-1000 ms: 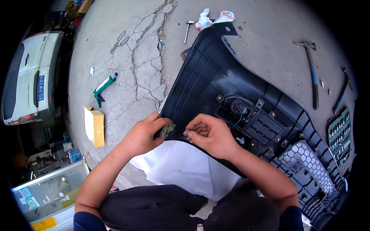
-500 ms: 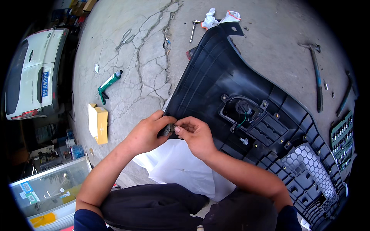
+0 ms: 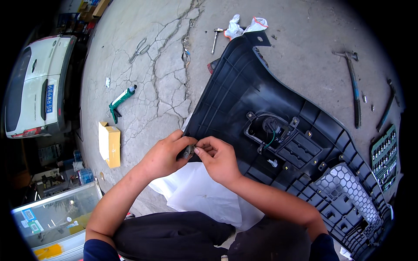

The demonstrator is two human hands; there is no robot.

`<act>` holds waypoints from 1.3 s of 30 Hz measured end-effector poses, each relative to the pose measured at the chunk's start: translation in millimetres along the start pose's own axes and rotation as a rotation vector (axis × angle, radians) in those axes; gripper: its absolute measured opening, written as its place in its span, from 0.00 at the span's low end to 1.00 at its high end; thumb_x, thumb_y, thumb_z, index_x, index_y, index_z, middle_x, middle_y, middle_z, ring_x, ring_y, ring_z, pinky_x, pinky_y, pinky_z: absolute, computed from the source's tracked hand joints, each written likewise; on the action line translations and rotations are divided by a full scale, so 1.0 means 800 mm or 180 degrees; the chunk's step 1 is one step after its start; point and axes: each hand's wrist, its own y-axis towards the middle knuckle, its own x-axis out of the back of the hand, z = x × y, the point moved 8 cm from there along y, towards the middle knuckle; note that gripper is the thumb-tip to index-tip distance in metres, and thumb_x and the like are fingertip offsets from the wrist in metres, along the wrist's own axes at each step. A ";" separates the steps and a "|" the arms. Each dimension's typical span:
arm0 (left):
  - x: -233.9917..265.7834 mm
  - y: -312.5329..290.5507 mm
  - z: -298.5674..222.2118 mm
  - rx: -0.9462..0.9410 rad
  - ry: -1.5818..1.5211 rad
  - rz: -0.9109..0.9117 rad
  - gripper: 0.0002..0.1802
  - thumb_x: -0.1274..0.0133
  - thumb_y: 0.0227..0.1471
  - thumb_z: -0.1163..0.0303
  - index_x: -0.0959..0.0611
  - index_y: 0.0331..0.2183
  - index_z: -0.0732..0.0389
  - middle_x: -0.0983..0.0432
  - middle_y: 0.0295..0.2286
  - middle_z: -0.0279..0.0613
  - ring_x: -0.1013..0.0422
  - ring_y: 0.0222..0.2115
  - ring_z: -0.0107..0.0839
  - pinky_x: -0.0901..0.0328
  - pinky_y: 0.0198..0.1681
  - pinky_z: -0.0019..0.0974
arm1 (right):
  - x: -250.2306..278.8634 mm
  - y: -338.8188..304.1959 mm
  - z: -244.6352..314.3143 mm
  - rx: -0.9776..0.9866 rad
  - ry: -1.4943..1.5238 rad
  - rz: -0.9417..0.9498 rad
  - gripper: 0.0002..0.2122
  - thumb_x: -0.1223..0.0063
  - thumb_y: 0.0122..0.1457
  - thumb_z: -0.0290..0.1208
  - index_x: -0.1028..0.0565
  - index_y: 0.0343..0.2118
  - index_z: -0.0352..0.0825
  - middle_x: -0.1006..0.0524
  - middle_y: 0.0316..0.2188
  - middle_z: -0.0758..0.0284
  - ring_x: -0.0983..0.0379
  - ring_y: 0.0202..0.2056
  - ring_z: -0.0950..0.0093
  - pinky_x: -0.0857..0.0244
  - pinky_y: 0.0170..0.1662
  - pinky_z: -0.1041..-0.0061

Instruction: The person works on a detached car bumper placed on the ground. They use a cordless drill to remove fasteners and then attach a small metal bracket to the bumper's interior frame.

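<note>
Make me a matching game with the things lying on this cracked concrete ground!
Things:
1. green caulking gun
2. yellow cardboard box
3. long-handled hammer
4. green socket set tray

Places:
A. far right edge, beside the black plastic bumper
B. upper right, beyond the bumper
C. left of the person's left hand
D. just above the box, on the cracks

Pairs: 1-D, 2-C, 3-B, 4-A
</note>
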 end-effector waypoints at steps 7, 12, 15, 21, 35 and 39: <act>0.006 0.002 -0.004 -0.0036 -0.0010 0.0007 0.24 0.33 0.50 0.75 0.17 0.50 0.54 0.27 0.38 0.46 0.22 0.36 0.50 0.25 0.38 0.48 | 0.005 -0.005 0.031 0.0721 -0.0453 -0.0233 0.04 0.36 0.62 0.19 0.18 0.39 0.27 0.17 0.33 0.59 0.16 0.31 0.70 0.22 0.36 0.74; 0.005 -0.001 -0.001 0.0015 0.0015 0.0050 0.25 0.33 0.50 0.75 0.18 0.51 0.54 0.27 0.38 0.46 0.22 0.36 0.50 0.25 0.39 0.48 | 0.002 -0.008 0.034 0.0673 -0.0395 -0.0274 0.04 0.37 0.63 0.20 0.18 0.38 0.27 0.17 0.33 0.58 0.16 0.31 0.70 0.23 0.35 0.73; 0.004 0.000 -0.002 0.0011 -0.0005 0.0046 0.25 0.33 0.50 0.75 0.18 0.51 0.54 0.27 0.39 0.46 0.22 0.36 0.50 0.25 0.39 0.48 | 0.001 -0.009 0.031 0.0624 -0.0424 -0.0260 0.03 0.37 0.63 0.21 0.18 0.38 0.27 0.17 0.32 0.58 0.17 0.30 0.71 0.23 0.34 0.74; -0.006 0.005 0.003 -0.0028 0.0038 -0.0011 0.26 0.33 0.50 0.75 0.18 0.52 0.54 0.27 0.39 0.47 0.21 0.37 0.51 0.24 0.40 0.49 | 0.004 -0.005 0.022 0.0618 -0.0386 -0.0346 0.03 0.37 0.63 0.22 0.19 0.36 0.28 0.19 0.29 0.59 0.19 0.27 0.71 0.26 0.31 0.73; 0.025 0.002 -0.004 0.0072 0.0063 0.0178 0.26 0.35 0.51 0.73 0.17 0.53 0.53 0.27 0.40 0.47 0.22 0.37 0.53 0.25 0.41 0.51 | -0.005 0.006 0.055 0.0691 -0.0897 -0.0411 0.06 0.38 0.64 0.27 0.20 0.32 0.30 0.19 0.26 0.57 0.19 0.26 0.64 0.26 0.31 0.66; 0.019 0.000 -0.007 0.0074 0.0007 0.0309 0.26 0.36 0.52 0.73 0.18 0.54 0.55 0.27 0.41 0.48 0.22 0.38 0.54 0.26 0.42 0.52 | -0.004 -0.001 0.054 0.0704 -0.0998 -0.0368 0.06 0.37 0.64 0.27 0.20 0.32 0.30 0.19 0.27 0.58 0.19 0.26 0.65 0.27 0.30 0.67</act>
